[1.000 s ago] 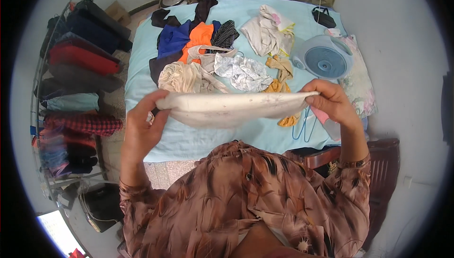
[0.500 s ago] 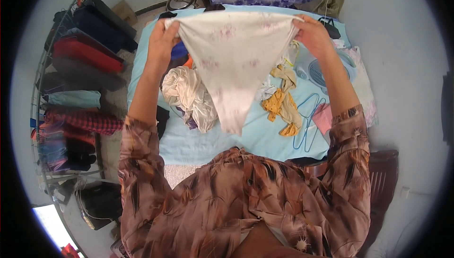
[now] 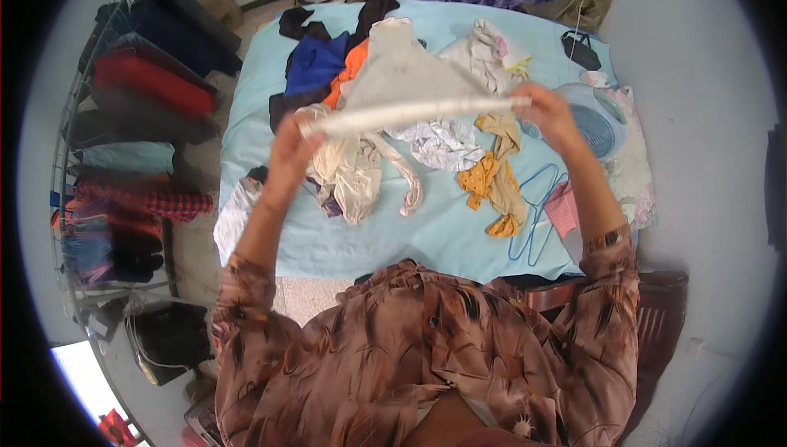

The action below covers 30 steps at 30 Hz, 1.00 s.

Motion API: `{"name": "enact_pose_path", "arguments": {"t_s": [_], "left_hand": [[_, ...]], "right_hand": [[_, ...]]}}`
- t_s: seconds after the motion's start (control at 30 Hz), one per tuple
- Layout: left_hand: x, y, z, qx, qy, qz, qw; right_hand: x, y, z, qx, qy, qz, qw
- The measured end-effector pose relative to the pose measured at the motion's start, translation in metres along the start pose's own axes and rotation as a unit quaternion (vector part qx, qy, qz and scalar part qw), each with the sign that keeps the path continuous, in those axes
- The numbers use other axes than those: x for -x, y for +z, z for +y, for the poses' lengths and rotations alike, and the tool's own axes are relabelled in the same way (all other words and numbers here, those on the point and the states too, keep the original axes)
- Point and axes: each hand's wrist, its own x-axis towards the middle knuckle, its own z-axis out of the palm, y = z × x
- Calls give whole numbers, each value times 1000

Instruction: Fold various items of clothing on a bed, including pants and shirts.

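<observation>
A pair of white underpants [image 3: 402, 66] is stretched by its waistband between my two hands, the body of it flung out away from me over the bed. My left hand [image 3: 293, 148] is closed on one end of the waistband, and my right hand [image 3: 551, 119] grips the other end. Beneath lie a crumpled cream garment [image 3: 348, 184] and a pale patterned cloth [image 3: 443, 145]. Close to my right hand rest a yellow and tan garment [image 3: 496, 193] and a blue hanger [image 3: 537, 213].
A light blue sheet [image 3: 328, 254] covers the bed. Blue clothing [image 3: 316, 66] and orange clothing [image 3: 348, 70] lie at the far left. A round pale blue fan [image 3: 594, 127] sits at the right. On the left stands a rack of hanging clothes [image 3: 156, 78]; a brown chair [image 3: 660, 316] is near right.
The underpants have swung from hanging down toward me to extending away from me. Both hands have come down and nearer, still gripping the waistband, uncovering more clothes on the bed.
</observation>
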Motion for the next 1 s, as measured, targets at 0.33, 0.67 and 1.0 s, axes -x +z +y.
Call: {"name": "enact_pose_path", "arguments": {"t_s": [0.33,0.67,1.0], "left_hand": [[242,17,-162,130,-360,-168,908],[186,3,-226,-14,-379,-9,925],[146,55,-371,-296,-171,114,933]], "right_hand": [[175,107,194,-107,336,-256,900],[120,117,257,-135,319,-162,924],[32,133,375,48,303,26,951]]}}
